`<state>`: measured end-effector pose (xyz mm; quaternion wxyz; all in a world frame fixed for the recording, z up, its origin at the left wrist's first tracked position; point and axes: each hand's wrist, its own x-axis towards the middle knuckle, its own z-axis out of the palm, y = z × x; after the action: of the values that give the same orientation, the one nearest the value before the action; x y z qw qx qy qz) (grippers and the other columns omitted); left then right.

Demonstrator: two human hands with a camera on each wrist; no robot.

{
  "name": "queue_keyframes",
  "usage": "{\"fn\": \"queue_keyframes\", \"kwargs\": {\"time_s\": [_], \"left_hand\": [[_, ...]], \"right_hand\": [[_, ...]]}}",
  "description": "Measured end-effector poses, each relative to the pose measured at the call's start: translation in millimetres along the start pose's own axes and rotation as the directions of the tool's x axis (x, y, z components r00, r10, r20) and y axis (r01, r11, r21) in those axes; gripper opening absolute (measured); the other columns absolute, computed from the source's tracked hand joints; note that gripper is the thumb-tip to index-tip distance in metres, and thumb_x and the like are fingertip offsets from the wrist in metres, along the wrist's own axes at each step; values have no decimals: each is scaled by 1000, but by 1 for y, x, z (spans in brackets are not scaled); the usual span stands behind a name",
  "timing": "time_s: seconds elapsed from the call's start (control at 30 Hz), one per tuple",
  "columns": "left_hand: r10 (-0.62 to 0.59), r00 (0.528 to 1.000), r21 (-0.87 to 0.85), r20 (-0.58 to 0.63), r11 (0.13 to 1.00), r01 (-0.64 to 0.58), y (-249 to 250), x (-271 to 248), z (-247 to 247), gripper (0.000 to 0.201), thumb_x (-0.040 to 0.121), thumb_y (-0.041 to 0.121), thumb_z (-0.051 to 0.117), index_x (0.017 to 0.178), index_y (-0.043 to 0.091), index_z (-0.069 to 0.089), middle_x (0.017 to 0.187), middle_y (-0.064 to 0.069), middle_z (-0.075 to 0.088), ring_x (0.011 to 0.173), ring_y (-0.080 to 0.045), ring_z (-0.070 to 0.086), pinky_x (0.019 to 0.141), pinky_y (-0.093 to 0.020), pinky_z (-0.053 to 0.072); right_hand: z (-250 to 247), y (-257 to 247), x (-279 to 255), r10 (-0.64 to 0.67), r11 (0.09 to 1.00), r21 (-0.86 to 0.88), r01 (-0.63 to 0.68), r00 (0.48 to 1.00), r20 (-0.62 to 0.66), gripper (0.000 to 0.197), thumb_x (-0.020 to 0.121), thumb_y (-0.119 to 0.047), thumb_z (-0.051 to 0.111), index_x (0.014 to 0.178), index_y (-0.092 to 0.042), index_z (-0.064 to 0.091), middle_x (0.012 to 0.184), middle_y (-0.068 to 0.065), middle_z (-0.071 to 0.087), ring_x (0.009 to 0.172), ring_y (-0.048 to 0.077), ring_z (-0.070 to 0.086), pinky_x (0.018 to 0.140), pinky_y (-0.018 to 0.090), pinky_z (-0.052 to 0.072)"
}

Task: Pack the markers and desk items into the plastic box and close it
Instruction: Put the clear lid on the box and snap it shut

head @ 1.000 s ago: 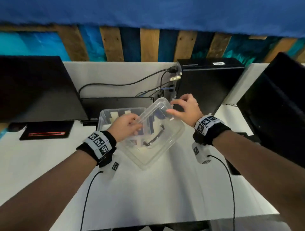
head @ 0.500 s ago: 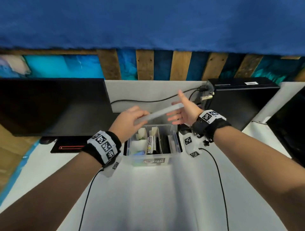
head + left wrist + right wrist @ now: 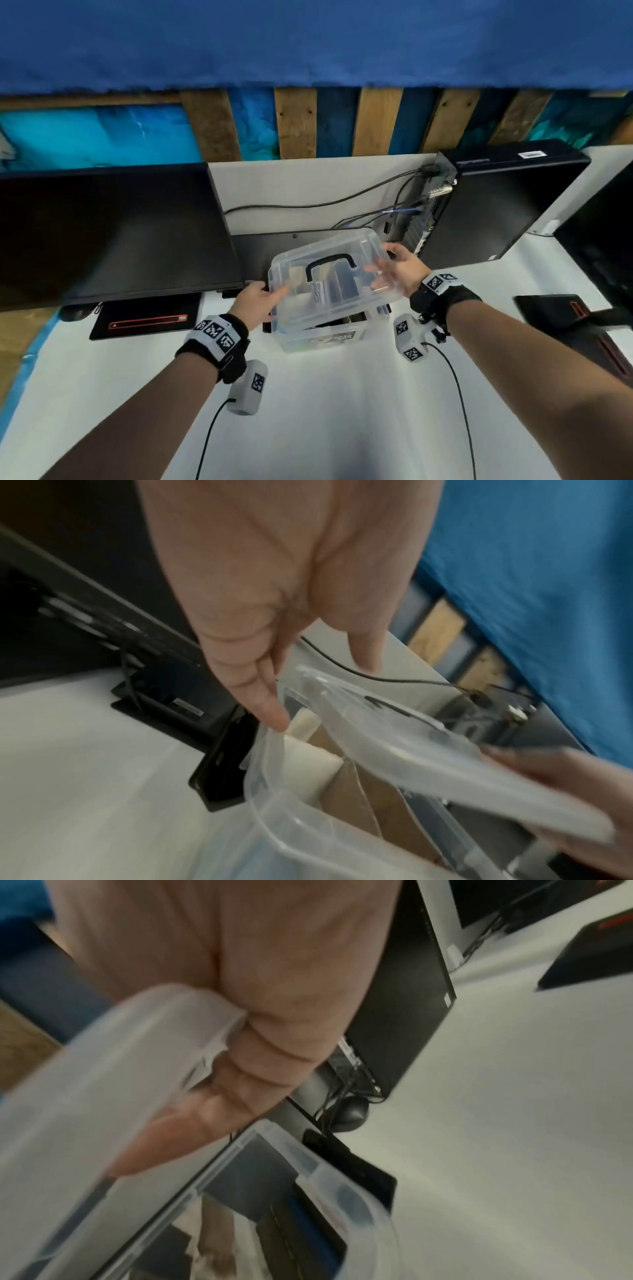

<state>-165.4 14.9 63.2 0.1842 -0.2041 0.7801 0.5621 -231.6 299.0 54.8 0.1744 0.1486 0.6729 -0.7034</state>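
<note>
1. A clear plastic lid, black handle up, hangs tilted over the clear plastic box mid white counter, not seated.
2. The left hand pinches the lid's left edge.
3. The right hand grips the right edge, fingers underneath.
4. The box's contents are blurred.

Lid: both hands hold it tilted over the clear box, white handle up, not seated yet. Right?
Not quite: the handle on the lid is black, not white; the head view shows it. The left hand and right hand do hold it tilted over the clear box, not seated.
</note>
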Motion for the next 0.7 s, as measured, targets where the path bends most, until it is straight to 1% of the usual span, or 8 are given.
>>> {"fn": "queue_keyframes", "kwargs": {"time_s": [0.03, 0.1, 0.17, 0.23, 0.37, 0.43, 0.53, 0.7], "left_hand": [[5, 1000, -23, -4, 1000, -5, -1, 1, 1, 17, 85, 25, 66, 79, 19, 52, 87, -5, 57, 97, -23, 57, 92, -41, 52], [43, 999, -28, -12, 999, -43, -3, 3, 2, 23, 83, 17, 69, 72, 26, 51, 81, 3, 58, 90, -19, 58, 89, -36, 50], [81, 996, -11, -45, 997, -82, -5, 3, 2, 12, 80, 18, 72, 86, 22, 62, 83, 10, 58, 88, -16, 57, 91, -35, 49], [86, 994, -20, -74, 996, -88, -8, 8, 3, 33, 79, 17, 73, 109, 9, 64, 85, 10, 57, 92, -17, 57, 91, -35, 49], [120, 983, 79, -142, 991, -110, -15, 13, 11, 52, 78, 15, 73, 126, 10, 55, 110, -4, 55, 98, -18, 53, 72, -25, 49], [112, 981, 92, -158, 991, -98, -22, 17, 13, 59, 77, 15, 73, 131, 16, 50, 119, -9, 52, 101, -18, 50, 63, -23, 49], [85, 982, 22, -167, 996, -83, -29, 17, 16, 57, 79, 11, 70, 131, 17, 46, 111, -6, 56, 97, -23, 56, 71, -36, 54], [91, 983, -17, -161, 995, -94, -36, 14, 15, 50, 83, 9, 66, 130, 16, 52, 119, -6, 61, 99, -24, 60, 81, -38, 54]], "right_hand": [[1, 6, 1, -3, 1000, -1, 3, 1000, -2, 43, 93, 0, 51, 132, -9, 36, 78, 15, 74, 43, 23, 65, 43, 35, 57], [4, 20, 5, -6, 999, -39, 6, 1000, 6, 43, 94, -2, 50, 133, -9, 34, 82, 17, 71, 42, 24, 64, 43, 36, 57], [8, 28, 9, -16, 993, -119, 15, 1000, -5, 43, 95, -5, 50, 134, -8, 32, 85, 14, 66, 44, 23, 64, 45, 37, 57], [9, 34, 19, -90, 946, -319, 63, 993, -70, 42, 94, -12, 54, 132, -6, 38, 89, 9, 63, 62, 24, 64, 60, 42, 57], [0, 42, 29, -176, 655, -756, 24, 977, -122, 47, 84, -36, 66, 122, -10, 56, 115, 15, 58, 102, 29, 58, 94, 39, 47], [-1, 45, 29, -136, 675, -737, 15, 985, -104, 51, 83, -37, 67, 124, -9, 55, 103, 13, 57, 95, 26, 56, 86, 32, 46], [-1, 48, 29, -128, 727, -685, 44, 989, -71, 47, 85, -33, 66, 124, -11, 53, 92, 9, 57, 83, 24, 56, 76, 30, 45], [0, 49, 30, -116, 713, -700, 47, 992, -51, 43, 86, -32, 65, 122, -12, 52, 80, 5, 55, 76, 24, 55, 71, 29, 42]]}}
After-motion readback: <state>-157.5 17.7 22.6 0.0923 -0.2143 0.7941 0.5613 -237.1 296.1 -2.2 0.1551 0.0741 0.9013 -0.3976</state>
